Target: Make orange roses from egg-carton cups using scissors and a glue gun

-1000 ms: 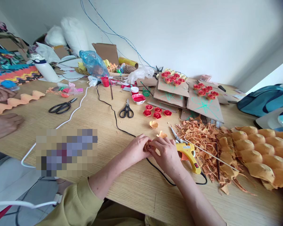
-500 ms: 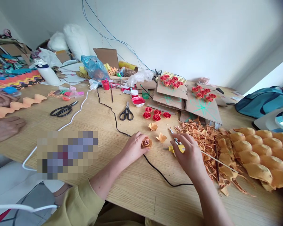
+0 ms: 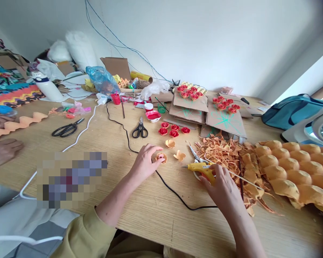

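My left hand (image 3: 144,161) is beside an orange egg-carton flower (image 3: 161,158) with a rolled centre. Its thumb overlaps the flower's near rim, and the other fingers arch apart from it on the far side. On the right, my right hand (image 3: 223,184) grips the handle of a yellow hot glue gun (image 3: 201,167), whose nozzle points left. Silver scissors (image 3: 195,154) lie partly under the gun. Between the hands are an open petal piece (image 3: 179,155) and, farther back, an orange cup-shaped piece (image 3: 170,144).
Red painted flowers (image 3: 174,133) stand behind, near a dish of red paint (image 3: 153,115) and black scissors (image 3: 140,129). Orange scraps (image 3: 220,154) and an egg tray (image 3: 296,165) fill the right. A black cable (image 3: 174,191) crosses the front. Another person's hand (image 3: 5,152) rests at left.
My right hand has closed on the glue gun and turned it, lifting its nozzle slightly. My left hand's thumb has come over the flower's near rim. The view has shifted slightly.
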The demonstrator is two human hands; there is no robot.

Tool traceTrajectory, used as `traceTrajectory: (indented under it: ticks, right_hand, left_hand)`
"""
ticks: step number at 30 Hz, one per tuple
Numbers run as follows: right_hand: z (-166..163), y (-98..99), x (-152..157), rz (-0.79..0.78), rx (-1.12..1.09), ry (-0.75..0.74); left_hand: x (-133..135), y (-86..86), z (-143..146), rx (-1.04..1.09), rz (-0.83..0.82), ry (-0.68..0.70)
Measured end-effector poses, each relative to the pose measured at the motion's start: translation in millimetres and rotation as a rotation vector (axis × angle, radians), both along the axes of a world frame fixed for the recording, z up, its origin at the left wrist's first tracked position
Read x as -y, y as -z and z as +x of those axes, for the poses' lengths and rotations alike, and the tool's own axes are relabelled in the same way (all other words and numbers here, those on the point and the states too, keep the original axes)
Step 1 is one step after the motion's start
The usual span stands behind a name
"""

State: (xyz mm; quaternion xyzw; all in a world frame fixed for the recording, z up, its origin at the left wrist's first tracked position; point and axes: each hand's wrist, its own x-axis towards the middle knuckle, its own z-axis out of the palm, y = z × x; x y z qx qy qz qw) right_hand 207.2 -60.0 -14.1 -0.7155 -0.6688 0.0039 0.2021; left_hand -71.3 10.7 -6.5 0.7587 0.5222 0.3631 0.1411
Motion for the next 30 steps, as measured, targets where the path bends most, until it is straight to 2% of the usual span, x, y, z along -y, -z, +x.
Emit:
traceTrajectory:
  ticks: [3, 7, 12, 17, 23, 30]
  right_hand:
    - [2.9, 3.4, -2.1, -0.023, -0.046, -0.001]
    - [7.6, 5.7, -6.2, -0.025, -0.159, 0.011]
    - [9.9, 4.2, -8.3, -0.008, -0.222, 0.013]
    - [13.4, 3.1, -8.8, 0.015, -0.243, 0.014]
    - [16.5, 7.5, -9.4, 0.048, -0.213, -0.016]
    - [12.0, 3.2, -7.9, -0.021, -0.131, 0.019]
  left_hand:
    - [4.4, 0.1, 3.9, -0.021, 0.058, 0.045]
    - [10.5, 1.1, 12.0, -0.186, 0.1, 0.099]
    - [12.6, 0.5, 25.7, -0.438, 0.096, 0.078]
    - [9.4, 1.4, 35.6, -0.531, 0.083, 0.058]
    - [9.4, 1.4, 31.7, -0.346, 0.122, 0.063]
    - [5.6, -11.4, 23.1, 0.23, 0.05, 0.045]
